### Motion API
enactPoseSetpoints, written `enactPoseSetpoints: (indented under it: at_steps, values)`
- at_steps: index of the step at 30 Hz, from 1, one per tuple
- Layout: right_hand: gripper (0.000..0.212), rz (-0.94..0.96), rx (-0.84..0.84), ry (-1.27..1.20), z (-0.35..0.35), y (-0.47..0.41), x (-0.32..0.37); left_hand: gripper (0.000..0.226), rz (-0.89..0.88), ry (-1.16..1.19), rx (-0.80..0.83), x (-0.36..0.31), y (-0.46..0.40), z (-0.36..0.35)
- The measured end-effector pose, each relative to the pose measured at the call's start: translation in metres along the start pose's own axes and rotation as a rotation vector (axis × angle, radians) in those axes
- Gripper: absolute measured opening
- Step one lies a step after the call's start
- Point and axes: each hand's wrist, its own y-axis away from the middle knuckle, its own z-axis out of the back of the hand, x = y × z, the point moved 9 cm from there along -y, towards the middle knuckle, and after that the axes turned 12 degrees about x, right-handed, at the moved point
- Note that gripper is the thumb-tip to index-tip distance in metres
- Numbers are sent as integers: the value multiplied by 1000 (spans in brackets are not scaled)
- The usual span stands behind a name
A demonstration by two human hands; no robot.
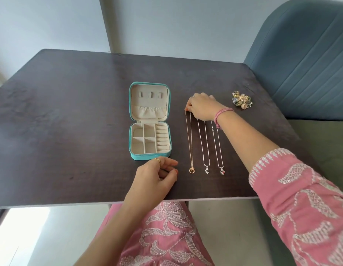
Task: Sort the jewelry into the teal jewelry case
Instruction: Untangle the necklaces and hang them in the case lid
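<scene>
The right hand (202,108) pinches the top of the gold necklace (189,139), presumably to lift it toward the open teal jewelry case (149,121) mid-tabletop. The left hand (157,175) rests loosely curled, grip idle, near the front edge.

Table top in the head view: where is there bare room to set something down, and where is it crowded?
The table is bare left of the teal jewelry case and along the far edge behind it. Crowded: the three necklaces fill the strip right of the case, the right hand pinches the gold chain's top, the left hand rests before the case, and the ring pile sits far right.
</scene>
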Motion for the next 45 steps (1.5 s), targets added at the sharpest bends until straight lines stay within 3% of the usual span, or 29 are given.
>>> enactPoseSetpoints:
  at_steps: [4,12,22,31,38,45]
  values:
    - [28,3,5,29,-4,4,2,16,2,21,10,-1,1,0]
    - [18,151,-66,-388,24,40,-1,15,-42,207,40,-13,-6,12]
    - [10,401,-176,-439,76,116,27,15,-289,265,-160,-96,-42,74]
    - [6,508,-221,-411,120,169,57,35,-338,265,33,-135,-45,78]
    - [4,550,-272,-487,143,187,66,10,-313,373,159,-150,-39,85]
    - [14,617,-396,-630,158,190,73,16,-222,413,252,-159,-27,89]
